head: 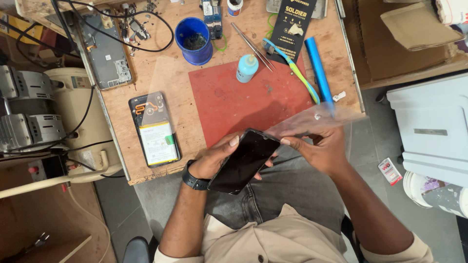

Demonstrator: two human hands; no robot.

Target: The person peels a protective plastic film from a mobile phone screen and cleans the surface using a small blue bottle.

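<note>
Clear film (pixel 312 119) pinched at its edge in your right hand's (pixel 319 148) grip could sag and pick up dust off the bench (pixel 146 80), while your left hand (pixel 217 158) cradles the black phone (pixel 243 160) loosely over your lap, where it may slip.

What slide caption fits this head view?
Left hand holds a black glass-fronted smartphone; right hand peels a clear plastic film off it.

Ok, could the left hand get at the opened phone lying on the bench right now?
Probably not as things stand: the left hand is cradling the black phone. The path itself looks free, since the opened phone lies just left of it on the wooden bench, nothing between.
</note>
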